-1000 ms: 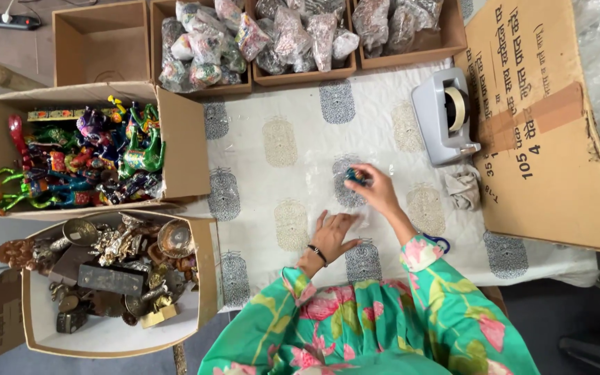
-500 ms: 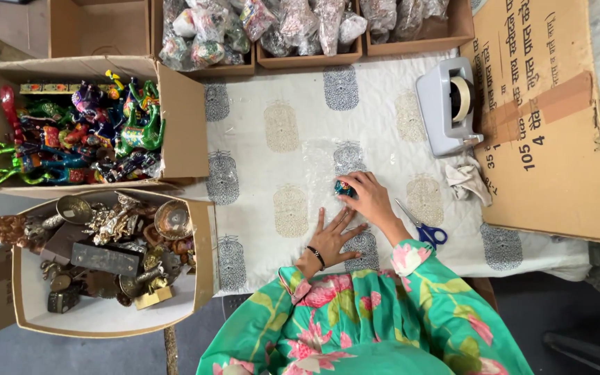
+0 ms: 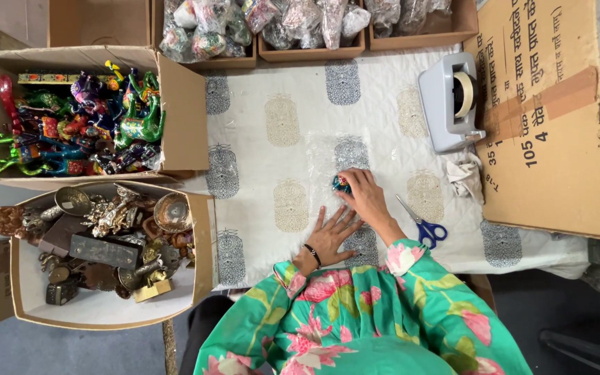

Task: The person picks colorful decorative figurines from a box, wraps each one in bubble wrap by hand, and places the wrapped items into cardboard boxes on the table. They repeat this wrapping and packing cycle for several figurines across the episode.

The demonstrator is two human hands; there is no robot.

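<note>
Small blue-red painted figurine (image 3: pixel 342 183) pinched by right hand (image 3: pixel 364 196); left hand (image 3: pixel 331 236) spread flat on clear plastic sheet (image 3: pixel 328 156); cardboard box (image 3: pixel 182 114) of colourful painted animals; cardboard box (image 3: pixel 203 239) of brass figurines.

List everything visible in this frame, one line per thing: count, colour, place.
small figurine: one, blue and red, on a clear plastic sheet at the cloth's middle
plastic sheet: one, clear, flat on the cloth
cloth: one, white with grey and tan motifs, covering the table
tape dispenser: one, grey, right of centre
scissors: one, blue handles, right of the hands
crumpled wrap: one, whitish, below the dispenser
painted figures box: one, cardboard, upper left
metal figures box: one, cardboard, lower left
wrapped-item boxes: several, cardboard, top edge
flat carton: one, brown, right
left hand: flat on the sheet
right hand: on the figurine
</note>
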